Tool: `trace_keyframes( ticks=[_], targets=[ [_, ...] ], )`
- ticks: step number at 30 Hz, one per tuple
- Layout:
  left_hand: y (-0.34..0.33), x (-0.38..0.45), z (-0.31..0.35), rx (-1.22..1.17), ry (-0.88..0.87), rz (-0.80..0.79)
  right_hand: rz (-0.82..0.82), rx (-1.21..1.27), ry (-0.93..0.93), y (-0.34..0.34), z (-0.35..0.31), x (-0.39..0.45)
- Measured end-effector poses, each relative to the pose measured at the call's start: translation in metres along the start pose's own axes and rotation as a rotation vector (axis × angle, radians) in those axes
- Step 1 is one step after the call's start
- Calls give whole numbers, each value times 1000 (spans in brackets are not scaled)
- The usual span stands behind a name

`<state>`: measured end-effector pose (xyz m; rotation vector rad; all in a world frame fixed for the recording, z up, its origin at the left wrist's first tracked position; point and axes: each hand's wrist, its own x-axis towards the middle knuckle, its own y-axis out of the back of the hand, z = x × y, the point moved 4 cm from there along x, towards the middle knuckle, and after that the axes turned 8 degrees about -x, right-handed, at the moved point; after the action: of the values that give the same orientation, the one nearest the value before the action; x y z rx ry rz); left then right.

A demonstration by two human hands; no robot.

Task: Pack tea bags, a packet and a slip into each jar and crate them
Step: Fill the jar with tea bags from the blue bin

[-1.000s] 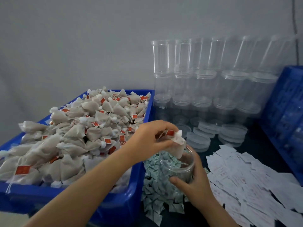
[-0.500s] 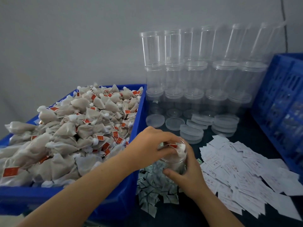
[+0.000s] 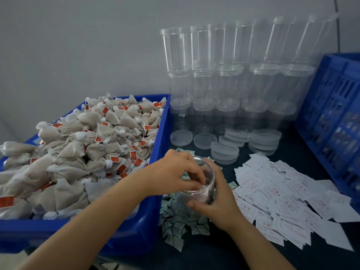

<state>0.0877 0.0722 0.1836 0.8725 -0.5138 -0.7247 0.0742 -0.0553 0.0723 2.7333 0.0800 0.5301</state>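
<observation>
Dark counter (image 3: 292, 158) against a grey wall: right hand (image 3: 220, 205) grips the clear plastic jar (image 3: 206, 184), left hand (image 3: 175, 172) fingers pinching a tea bag down inside. Early days I'd say, packet and slip not in, stacked empty jars (image 3: 229, 84) waiting.

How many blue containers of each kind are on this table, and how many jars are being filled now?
Blue solid-walled plastic tub of tea bags: 1
Blue lattice plastic crate: 1
Clear round plastic jar being filled: 1
Total: 3
</observation>
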Motion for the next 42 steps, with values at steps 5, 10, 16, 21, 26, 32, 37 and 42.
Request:
trace_keyframes(
  ticks=[5,10,16,21,26,32,37,42],
  targets=[
    [-1,2,-4,44,11,-34,9,-15,15,0,-2,1],
    [-1,1,-5,86,5,-28,13,4,34,0,-2,2],
    [0,2,-5,115,0,43,21,25,39,0,-2,1],
    [17,-2,-4,116,-35,303,51,46,36,1,-5,1],
    [56,-16,-33,145,164,697,49,57,3,0,-1,-1],
    [104,-37,-90,372,521,746,43,38,-24,0,0,-1],
    [110,-56,-126,647,804,568,42,52,-16,-1,-1,1],
    [99,-69,-139,774,1042,450,41,65,-26,-1,1,0]
  ],
)
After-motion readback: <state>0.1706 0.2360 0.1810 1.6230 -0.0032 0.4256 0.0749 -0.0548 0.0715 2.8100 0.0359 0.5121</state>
